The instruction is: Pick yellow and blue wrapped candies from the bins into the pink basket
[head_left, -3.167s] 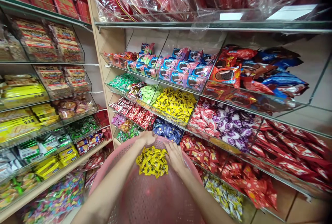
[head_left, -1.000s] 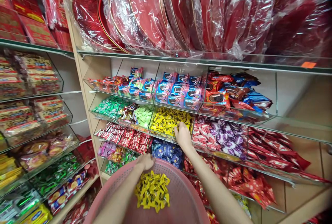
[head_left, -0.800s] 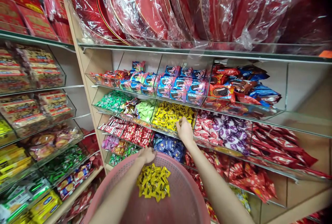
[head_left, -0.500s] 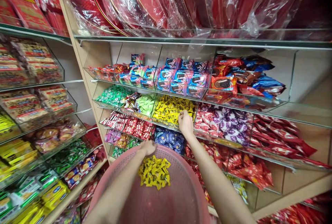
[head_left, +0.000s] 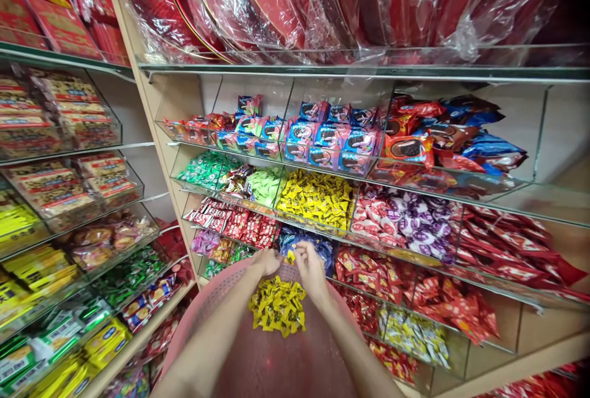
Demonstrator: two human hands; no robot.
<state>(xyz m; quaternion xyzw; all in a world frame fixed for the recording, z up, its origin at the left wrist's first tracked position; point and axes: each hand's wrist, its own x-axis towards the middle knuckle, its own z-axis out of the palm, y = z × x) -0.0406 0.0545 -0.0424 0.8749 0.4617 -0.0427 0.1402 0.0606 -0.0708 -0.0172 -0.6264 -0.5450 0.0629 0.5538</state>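
A large pink plastic basin (head_left: pixel 196 315) with a perforated upper wall is right in front of me, and a heap of yellow-wrapped candies (head_left: pixel 277 311) lies inside it. My left hand (head_left: pixel 266 261) is closed on the basin's far rim. Above that rim, my right hand (head_left: pixel 311 269) pinches a yellow-wrapped candy (head_left: pixel 291 256) between its fingertips; whether it holds more cannot be seen. Beyond both hands, a clear shelf bin is filled with the same yellow candies (head_left: pixel 316 198). Blue-wrapped candies (head_left: pixel 328 250) lie just behind my right hand, partly hidden.
Clear bins hold red-and-purple candies (head_left: pixel 405 220) and red packets (head_left: pixel 375 272) to the right. Blue-and-pink snack packs (head_left: pixel 322 134) sit higher up. A glass shelf (head_left: pixel 322 71) carries plastic-wrapped red items. Packaged snacks (head_left: pixel 39 275) line the left shelves.
My right hand has come down from the yellow candy bin to the basin's far rim, with a yellow candy in its fingers. My left hand stays on the rim.
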